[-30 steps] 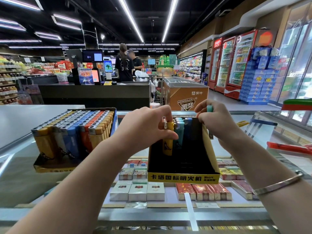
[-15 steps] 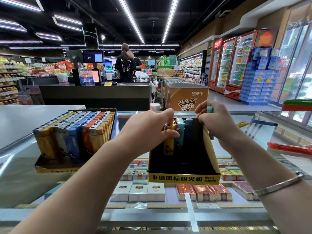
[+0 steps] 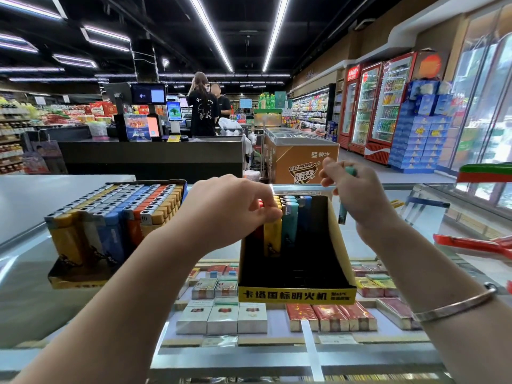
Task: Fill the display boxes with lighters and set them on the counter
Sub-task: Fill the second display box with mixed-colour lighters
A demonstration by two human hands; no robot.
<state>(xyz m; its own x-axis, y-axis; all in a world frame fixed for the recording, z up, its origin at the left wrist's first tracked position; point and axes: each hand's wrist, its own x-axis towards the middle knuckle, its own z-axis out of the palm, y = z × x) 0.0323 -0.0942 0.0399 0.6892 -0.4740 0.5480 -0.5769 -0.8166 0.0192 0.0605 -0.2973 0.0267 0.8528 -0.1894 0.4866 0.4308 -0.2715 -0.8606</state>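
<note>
Part-filled display box (image 3: 296,293) on glass table (image 3: 33,300): left hand (image 3: 232,206) pinches a yellow lighter (image 3: 273,236), hiding its top; right hand (image 3: 357,195) grips a teal lighter (image 3: 343,210), mostly concealed.

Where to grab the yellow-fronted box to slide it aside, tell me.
Grip the box's bare front corners from the near side, I'd judge: its near part is empty, the lighters stand upright at the back, and both the left hand and right hand crowd that end.
</note>
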